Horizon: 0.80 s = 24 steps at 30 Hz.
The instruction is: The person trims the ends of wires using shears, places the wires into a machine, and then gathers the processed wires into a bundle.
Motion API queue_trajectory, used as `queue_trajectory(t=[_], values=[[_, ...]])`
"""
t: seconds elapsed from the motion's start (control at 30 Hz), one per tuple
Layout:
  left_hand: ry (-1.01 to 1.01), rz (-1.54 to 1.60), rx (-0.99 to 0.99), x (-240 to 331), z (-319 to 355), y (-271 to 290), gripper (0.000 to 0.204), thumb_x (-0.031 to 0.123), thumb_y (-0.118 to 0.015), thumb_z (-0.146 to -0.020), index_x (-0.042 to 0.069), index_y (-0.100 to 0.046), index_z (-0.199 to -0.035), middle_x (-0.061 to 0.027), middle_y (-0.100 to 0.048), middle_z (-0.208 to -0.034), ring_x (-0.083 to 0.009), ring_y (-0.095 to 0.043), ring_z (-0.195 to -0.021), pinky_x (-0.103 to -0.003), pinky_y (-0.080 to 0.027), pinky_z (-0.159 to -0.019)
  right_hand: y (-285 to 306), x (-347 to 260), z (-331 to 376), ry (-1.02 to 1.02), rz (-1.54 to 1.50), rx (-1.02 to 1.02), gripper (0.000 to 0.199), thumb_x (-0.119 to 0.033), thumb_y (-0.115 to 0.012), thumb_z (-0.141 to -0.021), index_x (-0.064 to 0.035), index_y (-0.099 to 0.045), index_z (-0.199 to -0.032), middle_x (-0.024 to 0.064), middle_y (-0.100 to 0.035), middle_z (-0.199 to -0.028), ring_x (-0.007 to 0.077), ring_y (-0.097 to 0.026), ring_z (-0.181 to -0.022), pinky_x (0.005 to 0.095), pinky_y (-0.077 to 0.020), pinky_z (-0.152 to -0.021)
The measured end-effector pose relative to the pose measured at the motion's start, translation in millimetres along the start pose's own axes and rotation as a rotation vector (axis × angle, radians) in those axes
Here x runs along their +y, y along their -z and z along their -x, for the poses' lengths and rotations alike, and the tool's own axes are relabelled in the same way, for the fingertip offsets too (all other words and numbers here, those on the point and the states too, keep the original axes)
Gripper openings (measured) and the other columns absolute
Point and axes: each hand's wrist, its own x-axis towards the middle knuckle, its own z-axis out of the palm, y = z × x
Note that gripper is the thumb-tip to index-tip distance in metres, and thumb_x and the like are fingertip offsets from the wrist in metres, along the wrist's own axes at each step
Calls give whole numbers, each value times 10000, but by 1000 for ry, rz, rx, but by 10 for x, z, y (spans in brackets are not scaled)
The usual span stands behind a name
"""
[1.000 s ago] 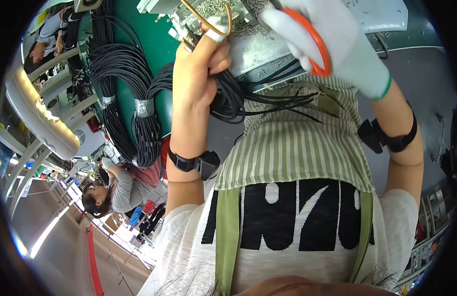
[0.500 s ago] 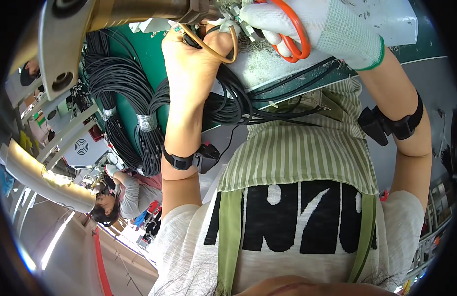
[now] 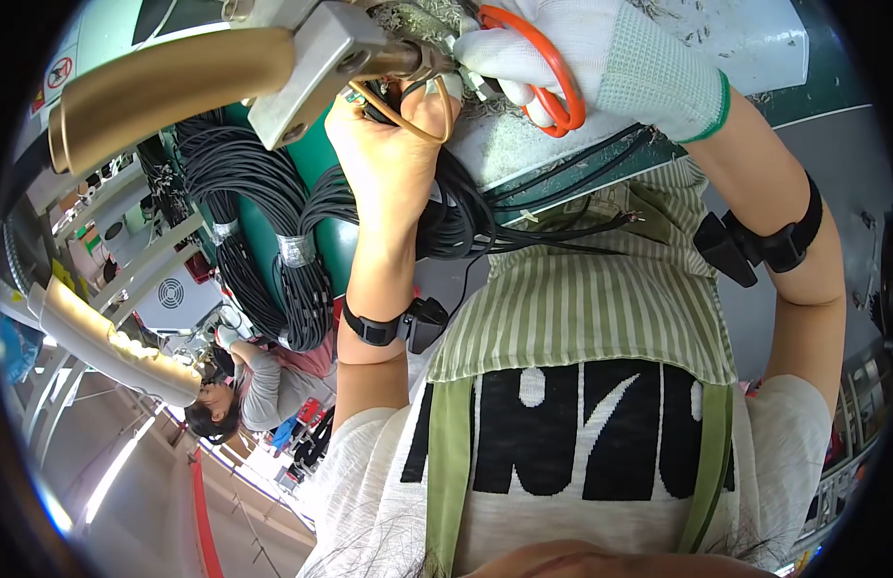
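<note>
My bare left hand grips a bundle of thin black cables and a thin tan loop of wire near the top of the view. My right hand, in a white knit glove with a green cuff, holds orange-handled scissors, fingers through the handles, the blades hidden against a metal fitting. Both hands meet at that fitting, which sits on a brass-coloured bar. Black bands wrap both wrists.
Coils of black cable bound with silver tape hang at the left against a green surface. A white worktop littered with scraps lies at top right. Another person sits at lower left. A striped apron covers my chest.
The view has shifted, so the brass-coloured bar and metal fitting now fill the top left. Both hands have come closer together at the fitting, scissors still in the right hand.
</note>
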Motion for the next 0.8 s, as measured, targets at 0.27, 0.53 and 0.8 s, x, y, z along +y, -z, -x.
queue_trajectory(t=[0.27, 0.53, 0.8], values=[[3, 13, -35, 8, -10, 11, 217, 131, -713, -761, -3, -559, -835, -4, -579, -679, -74, -556, -623, -213, -468, -575, -22, 14, -59, -133, -159, 1, 251, -198, -609, -817, 20, -619, -692, 66, -585, -560, 139, -560, -472, 257, -434, -453], [146, 267, -118, -84, -106, 67, 124, 88, -633, -794, 19, -530, -804, 22, -477, -599, -51, -418, -499, -201, -326, -448, -30, 72, -79, -110, -247, -33, 253, -198, -608, -856, 35, -615, -756, 66, -575, -562, 135, -556, -468, 253, -433, -434], [200, 394, -184, -85, -150, 49, 94, 5, -532, -814, 36, -484, -739, 15, -424, -566, -51, -327, -438, -223, -240, -394, -81, 124, -83, -96, -289, 11, 239, -192, -610, -859, 31, -594, -775, 65, -572, -569, 137, -553, -464, 257, -432, -428]])
